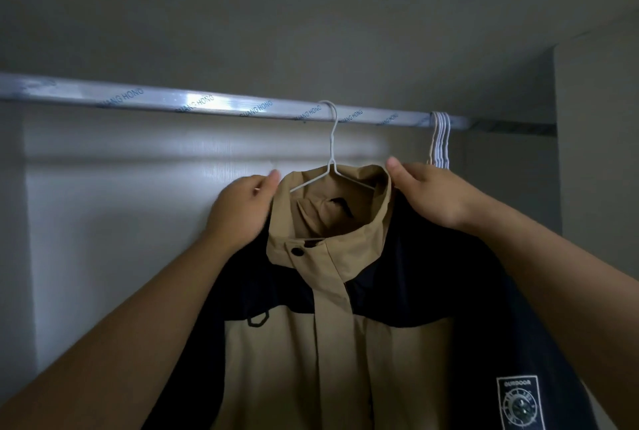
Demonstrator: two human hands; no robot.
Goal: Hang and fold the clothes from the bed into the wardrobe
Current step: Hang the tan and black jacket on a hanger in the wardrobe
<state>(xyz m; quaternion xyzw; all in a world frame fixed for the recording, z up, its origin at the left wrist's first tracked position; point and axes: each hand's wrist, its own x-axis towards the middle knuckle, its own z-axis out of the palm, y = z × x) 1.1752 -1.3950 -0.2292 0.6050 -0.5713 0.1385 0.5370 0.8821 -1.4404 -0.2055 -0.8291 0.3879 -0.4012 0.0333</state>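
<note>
- The left hand (242, 208) is seen from its back. Its fingers curl round the left shoulder of the jacket (345, 343), just beside the collar (345, 222). The thumb tip points up toward the collar's edge, and the fingertips are hidden behind the cloth.
- The right hand (428, 191) pinches the right side of the collar. Its thumb lies on the near face at the top edge, and the fingers pass behind the cloth.
- Both bare forearms reach up from the lower corners of the view, one on each side of the jacket.
- The jacket is tan with a dark navy band across the chest and navy sleeves. Its front is closed, with a dark snap button (296, 251) at the base of the stand-up collar.
- A white patch (520, 402) with the word OUTDOOR sits on the sleeve at the lower right.
- The jacket hangs on a white wire hanger (332, 153), whose arms run down inside the collar.
- The hanger's hook is over the silver rail (207, 106), near the rail's middle. The rail is wrapped in clear film with blue lettering.
- A bunch of spare hangers (440, 142), also white, hangs at the rail's right end, just beyond the right hand.
- The rail spans the inside of the wardrobe (138, 222), whose pale back panel shows behind the left arm.
</note>
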